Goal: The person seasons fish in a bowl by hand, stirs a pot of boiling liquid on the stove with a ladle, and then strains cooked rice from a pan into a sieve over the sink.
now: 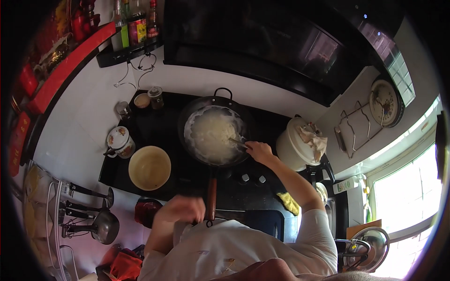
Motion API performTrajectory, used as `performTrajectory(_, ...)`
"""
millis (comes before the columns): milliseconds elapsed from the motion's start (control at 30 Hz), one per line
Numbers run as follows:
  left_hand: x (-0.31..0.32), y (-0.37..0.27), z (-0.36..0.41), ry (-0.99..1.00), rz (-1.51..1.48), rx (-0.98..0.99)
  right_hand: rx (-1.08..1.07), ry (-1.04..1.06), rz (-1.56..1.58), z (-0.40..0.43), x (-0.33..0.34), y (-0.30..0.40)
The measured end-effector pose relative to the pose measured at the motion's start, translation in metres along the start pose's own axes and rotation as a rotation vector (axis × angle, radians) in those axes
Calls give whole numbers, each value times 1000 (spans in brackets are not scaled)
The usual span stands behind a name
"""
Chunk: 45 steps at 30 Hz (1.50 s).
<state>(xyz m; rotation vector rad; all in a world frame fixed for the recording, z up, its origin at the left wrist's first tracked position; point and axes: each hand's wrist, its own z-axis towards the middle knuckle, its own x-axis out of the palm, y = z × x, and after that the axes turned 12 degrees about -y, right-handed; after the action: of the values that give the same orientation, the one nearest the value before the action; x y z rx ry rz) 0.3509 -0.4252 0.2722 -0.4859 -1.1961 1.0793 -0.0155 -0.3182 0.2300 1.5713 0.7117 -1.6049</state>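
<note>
A dark wok (pixel 182 119) with a loop handle at the back sits on the black stove. Pale, frothy liquid with light strands (pixel 211 131), possibly noodles, fills it, and steam blurs the surface. My right hand (pixel 259 151) grips the handle of a utensil (pixel 238 142) whose far end is down among the strands. Left of the wok's wooden handle (pixel 212 198), close to my body, my left hand (pixel 186 209) is blurred by motion. Its fingers look curled, but whether they hold anything is unclear. A cream bowl (pixel 150 168) stands on the stovetop to the left.
Left of the wok are a lidded enamel mug (pixel 120 141) and seasoning jars (pixel 155 97). A white lidded bucket (pixel 294 142) stands right, beyond a yellow cloth (pixel 289 203). Overhead hangs a black range hood (pixel 246 35). Ladles (pixel 105 226) hang at left.
</note>
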Motion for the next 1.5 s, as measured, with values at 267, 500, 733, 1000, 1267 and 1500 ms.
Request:
performTrajectory(267,-6,136,-32,-867,-12,-595,-7,-49,-4,-4,-22,15)
performTrajectory(500,-4,139,-25,-712,-94,-746,-204,-74,-313,-12,-74,31)
performTrajectory(733,0,143,-23,-732,-206,-720,-351,-141,-462,-22,-107,49)
performTrajectory(1000,3,142,-32,-656,-181,-703,-234,267,-570,5,-186,59)
performTrajectory(1267,5,144,-30,-663,-153,-689,-60,567,-132,45,-129,20)
performTrajectory(1500,5,141,-28,-668,-92,-700,38,-22,91,9,2,18)
